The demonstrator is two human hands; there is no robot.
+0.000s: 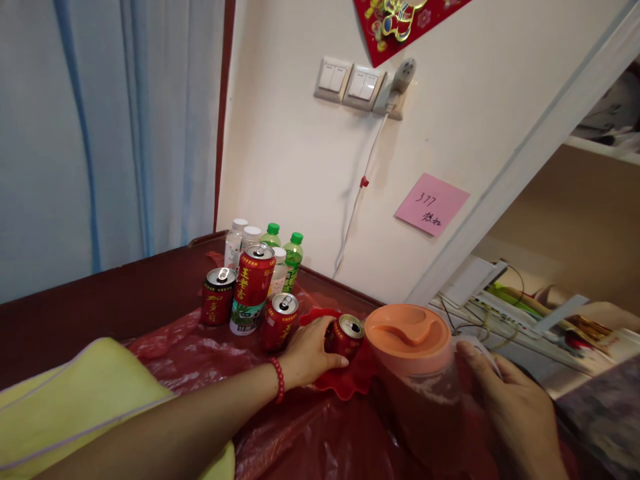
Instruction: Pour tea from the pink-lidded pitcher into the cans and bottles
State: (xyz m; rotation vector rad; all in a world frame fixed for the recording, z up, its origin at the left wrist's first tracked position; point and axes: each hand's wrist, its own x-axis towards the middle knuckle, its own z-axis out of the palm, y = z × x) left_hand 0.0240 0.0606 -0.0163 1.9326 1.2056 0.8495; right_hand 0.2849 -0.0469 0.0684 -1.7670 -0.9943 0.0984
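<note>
My left hand (313,350), a red bead bracelet at its wrist, has its thumb and fingers around a small red can (346,339) that stands on a red scallop-edged tray (340,388). Fingers of my right hand (520,407) are closed round the handle of a clear pitcher (425,407) with an orange lid (407,333). Brownish liquid with some froth shows inside it. Left of my left hand stand another small red can (281,323), a can standing on another can (251,280), and a dark red can (219,298).
Behind the cans are white-capped bottles (240,240) and green-capped bottles (295,253). Red plastic film covers part of the table (280,437). A yellow cloth (90,407) lies at left. A white cord (353,220) hangs from the wall socket. Shelves (545,320) with clutter are at right.
</note>
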